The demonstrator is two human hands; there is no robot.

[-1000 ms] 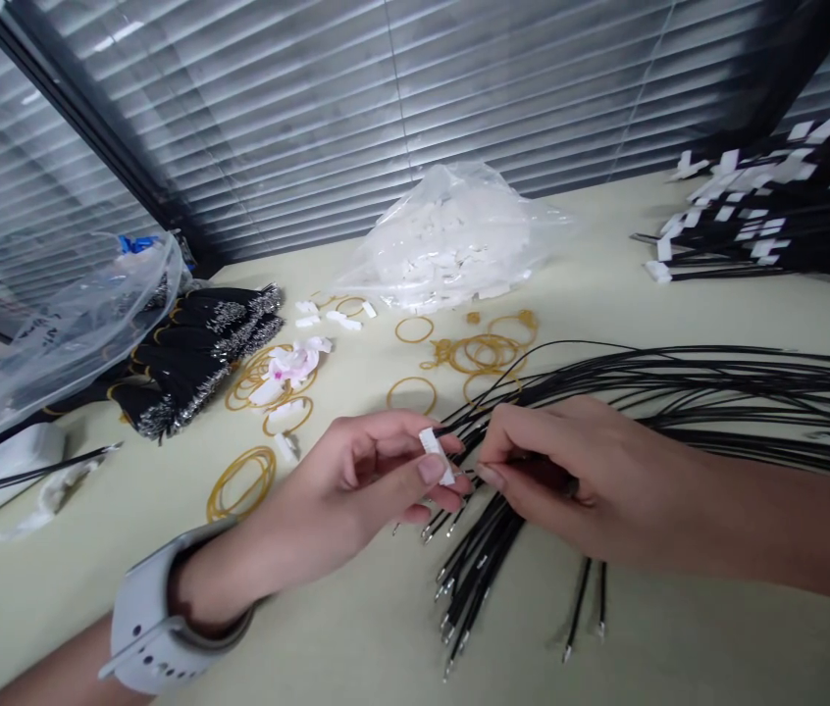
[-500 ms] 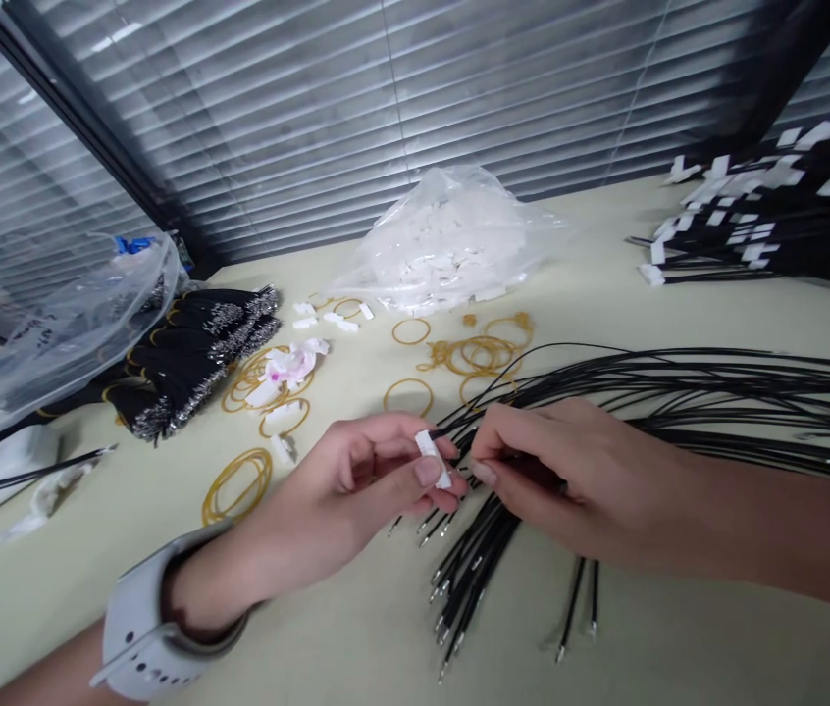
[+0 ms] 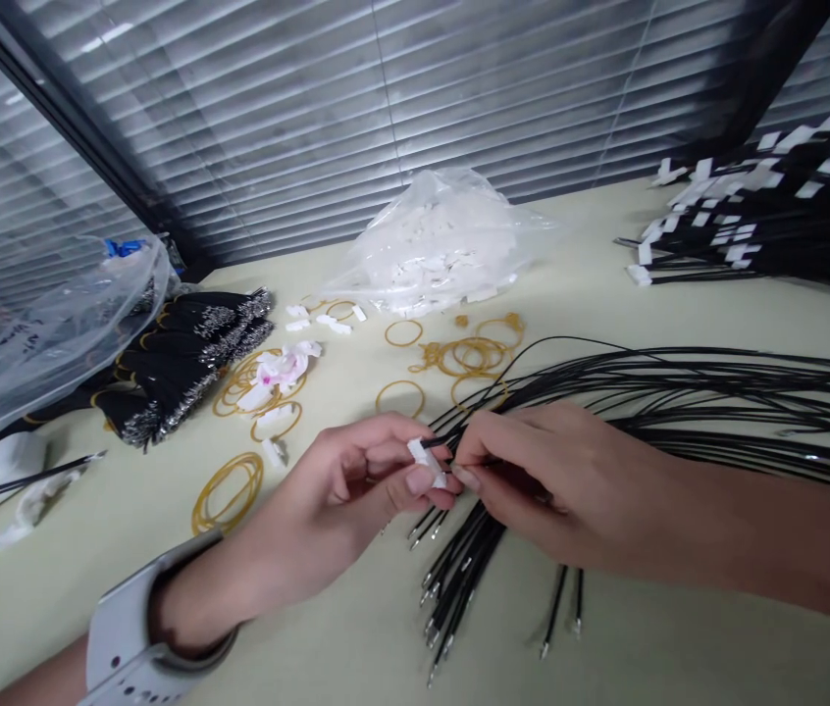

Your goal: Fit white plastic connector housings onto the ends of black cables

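Observation:
My left hand point(image 3: 356, 510) pinches a small white connector point(image 3: 427, 465) between thumb and fingers. A black wire runs into the connector's upper end. Close against its right side, my right hand point(image 3: 554, 480) is closed in a pinch on what looks like a thin black wire, mostly hidden by the fingers. Many loose black wires point(image 3: 716, 373) with metal tips pass behind and under my right hand, and their ends point(image 3: 451, 598) fan out below the two hands.
A clear bag of white connectors point(image 3: 444, 245) stands by the blinds. Yellow rubber bands point(image 3: 228, 492) lie at centre and left. Black wire bundles point(image 3: 180, 363) with silvery ends sit at left, beside a plastic bag. At upper right lie black wires with white connectors point(image 3: 739, 216).
My right hand has come closer to the white connector, and the gap between them has almost gone. The connector is tilted slightly differently. The whole view has shifted a little.

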